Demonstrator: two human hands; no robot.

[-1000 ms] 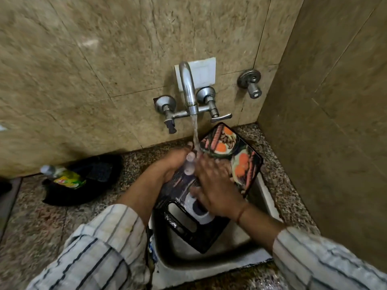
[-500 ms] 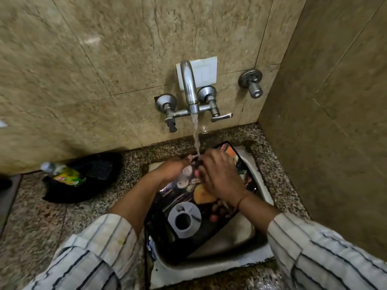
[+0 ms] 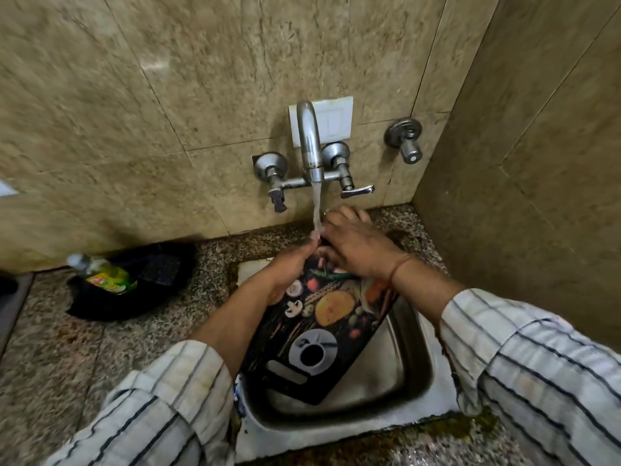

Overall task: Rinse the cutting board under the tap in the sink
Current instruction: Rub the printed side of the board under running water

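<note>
A black cutting board [image 3: 322,331] printed with vegetables and a cup stands tilted in the steel sink [image 3: 403,368], its far end raised under the tap [image 3: 311,146]. Water runs from the spout onto the board's top edge. My left hand [image 3: 289,267] grips the board's left edge near the top. My right hand [image 3: 356,243] lies flat over the board's upper end, fingers in the water stream. The board's far end is hidden under both hands.
Granite counter surrounds the sink. A black tray [image 3: 134,280] holding a green dish-soap bottle [image 3: 104,274] sits at the left against the wall. A tiled side wall closes in the right. A separate valve [image 3: 405,139] sticks out right of the tap.
The board has slid farther back and turned more lengthwise in the sink. My right hand has moved up to its top edge near the wall. Water keeps running.
</note>
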